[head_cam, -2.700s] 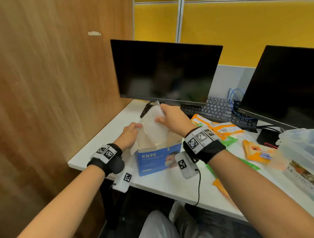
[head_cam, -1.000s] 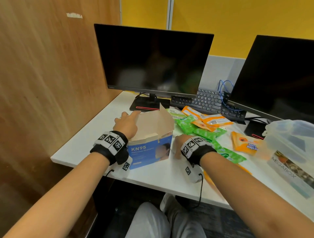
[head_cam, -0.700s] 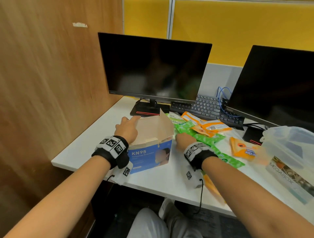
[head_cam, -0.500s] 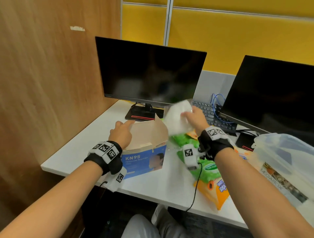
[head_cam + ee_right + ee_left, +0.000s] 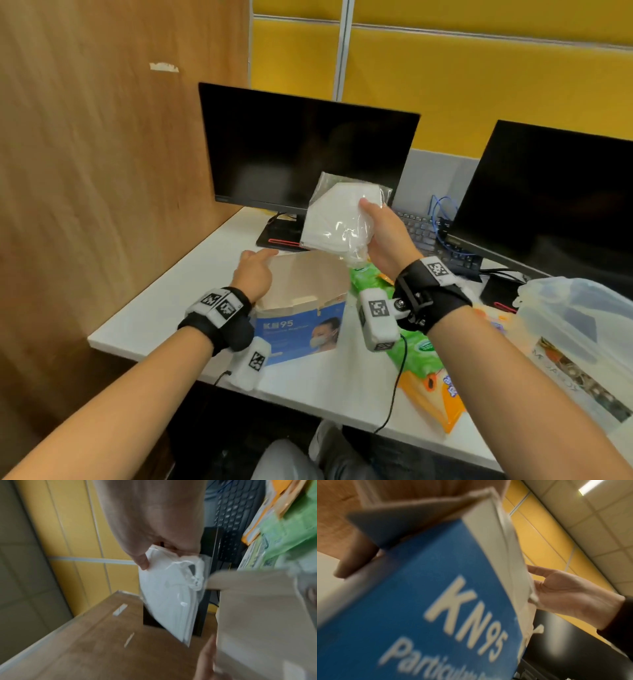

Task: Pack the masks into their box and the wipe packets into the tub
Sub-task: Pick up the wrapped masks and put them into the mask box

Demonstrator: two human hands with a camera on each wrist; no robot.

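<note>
The blue KN95 mask box [image 5: 298, 330] stands near the desk's front edge with its flaps up. My left hand [image 5: 257, 269] rests against its left flap with straight fingers, holding it back. My right hand [image 5: 373, 226] pinches a white mask in a clear sleeve [image 5: 337, 219], thumb on its face, just above and behind the box's open top. In the right wrist view the mask [image 5: 169, 596] hangs edge-down over the box flap [image 5: 257, 615]. Green wipe packets [image 5: 371, 284] and an orange one [image 5: 442, 401] lie right of the box. The clear tub [image 5: 582, 329] sits at the far right.
Two dark monitors [image 5: 308, 150] stand at the back, with a keyboard [image 5: 424, 236] and blue cable between them. A wooden partition [image 5: 102, 171] closes off the left side. The desk's front edge [image 5: 308, 387] runs just below the box.
My right hand left the desk beside the box, took a sleeved mask from among the packets and raised it over the box. My left hand stayed on the flap.
</note>
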